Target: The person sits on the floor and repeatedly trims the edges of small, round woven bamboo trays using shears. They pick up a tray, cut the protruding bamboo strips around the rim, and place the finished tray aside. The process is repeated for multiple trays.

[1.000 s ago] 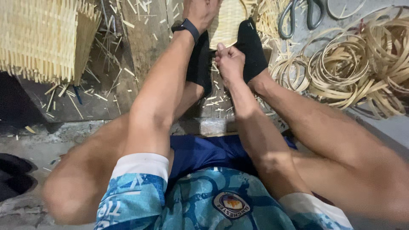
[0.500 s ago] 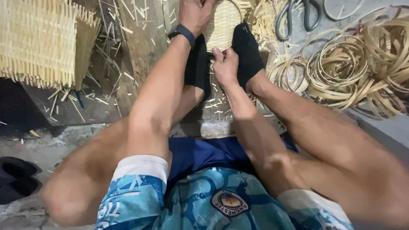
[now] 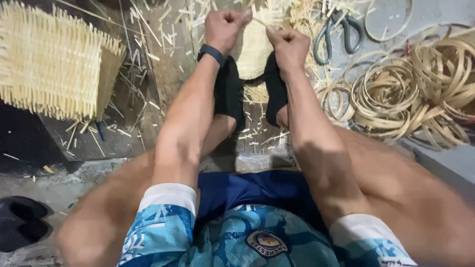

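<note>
You sit on a dark plank floor (image 3: 163,74) littered with pale splinters; grey concrete (image 3: 445,158) runs along the right. A woven panel (image 3: 54,64) lies at far left, scissors (image 3: 339,32) at top right, and coils (image 3: 410,94) of split cane are heaped just beside them. Dark shoes (image 3: 22,222) sit at lower left. Between your black-socked feet (image 3: 230,91) lies a small woven piece (image 3: 255,49), pale straw, rounded, with loose ends at its top. Your left hand (image 3: 225,24), wearing a black wristband (image 3: 213,52), is clenched at its upper edge. Your right hand (image 3: 289,44) is clenched too, pinching a thin strip (image 3: 260,21) stretched between both fists.
</note>
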